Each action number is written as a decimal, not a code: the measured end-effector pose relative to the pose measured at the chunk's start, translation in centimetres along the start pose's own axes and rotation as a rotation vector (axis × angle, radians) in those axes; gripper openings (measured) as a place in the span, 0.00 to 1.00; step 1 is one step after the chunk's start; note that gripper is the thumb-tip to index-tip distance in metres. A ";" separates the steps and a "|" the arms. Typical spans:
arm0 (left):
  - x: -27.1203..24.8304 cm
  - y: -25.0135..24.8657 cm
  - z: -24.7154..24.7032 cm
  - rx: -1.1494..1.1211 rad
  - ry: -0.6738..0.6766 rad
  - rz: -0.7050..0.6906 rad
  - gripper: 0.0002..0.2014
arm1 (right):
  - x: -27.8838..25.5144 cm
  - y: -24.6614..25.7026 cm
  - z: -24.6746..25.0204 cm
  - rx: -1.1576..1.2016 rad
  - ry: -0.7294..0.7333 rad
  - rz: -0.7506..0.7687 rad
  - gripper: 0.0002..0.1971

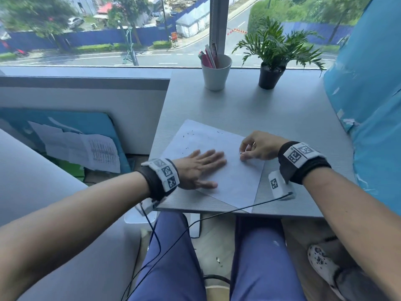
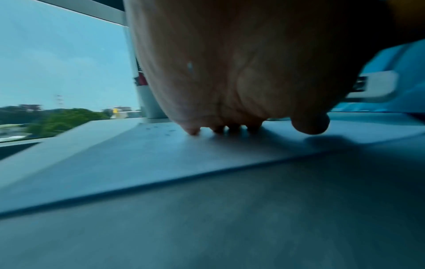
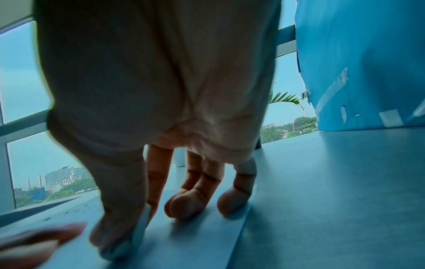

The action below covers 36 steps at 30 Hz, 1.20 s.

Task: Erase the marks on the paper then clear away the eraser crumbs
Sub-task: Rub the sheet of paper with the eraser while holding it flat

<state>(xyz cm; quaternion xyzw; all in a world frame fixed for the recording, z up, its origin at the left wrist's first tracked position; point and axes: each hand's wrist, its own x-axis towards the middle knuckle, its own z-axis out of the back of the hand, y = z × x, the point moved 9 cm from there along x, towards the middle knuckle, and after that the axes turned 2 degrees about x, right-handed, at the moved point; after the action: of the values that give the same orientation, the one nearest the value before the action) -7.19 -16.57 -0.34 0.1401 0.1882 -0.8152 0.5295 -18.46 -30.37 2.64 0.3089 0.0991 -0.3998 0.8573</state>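
White paper (image 1: pixel 217 168) lies at an angle on the near part of a grey table (image 1: pixel 282 118), its near corner reaching the table's front edge, as a seated person works over it with both bare hands. The left hand (image 1: pixel 198 168) rests flat on the sheet's left half, fingers straight and spread, pressing the paper down; the left wrist view shows the fingertips (image 2: pixel 193 131) touching the sheet. The right hand (image 1: pixel 260 146) is curled over the sheet's right edge, thumb and forefinger pinching a small white eraser (image 1: pixel 241 153) whose lower end meets the paper; the right wrist view shows the eraser (image 3: pixel 138 234) squeezed between thumb and forefinger, with the other fingers bent beside it. Dark eraser crumbs (image 1: pixel 188 134) lie scattered across the sheet's far left part, with a few more near its far edge. No pencil marks can be made out on the paper from the head view. Both wrists wear black bands carrying white blocks with printed codes, and thin black cables trail from them over the person's blue trousers. At the table's far end, by the window, a white cup (image 1: pixel 216 77) holding pens stands beside a potted plant (image 1: pixel 273 53) in a black pot
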 end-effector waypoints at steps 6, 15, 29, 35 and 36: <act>0.0 6.3 2.3 0.062 -0.047 0.295 0.46 | 0.1 0.5 0.1 -0.039 0.017 0.016 0.04; -0.9 2.9 -0.2 -0.074 -0.013 0.159 0.48 | -0.1 0.6 0.1 -0.051 0.015 0.003 0.03; -1.6 6.2 -0.5 -0.229 -0.021 0.404 0.77 | -0.8 10.0 -2.8 0.028 -0.252 0.126 0.04; -1.6 5.9 -0.6 -0.241 -0.037 0.410 0.77 | -0.7 10.6 -4.0 0.045 -0.245 0.109 0.07; -1.7 5.8 -0.6 -0.240 -0.039 0.406 0.77 | -1.2 11.7 -5.2 0.005 -0.178 0.150 0.08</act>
<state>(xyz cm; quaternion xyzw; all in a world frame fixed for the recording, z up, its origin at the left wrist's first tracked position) -1.20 -17.07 -1.07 0.0953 0.2412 -0.6663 0.6991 -10.14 -20.76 4.28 0.2811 -0.0017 -0.3605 0.8894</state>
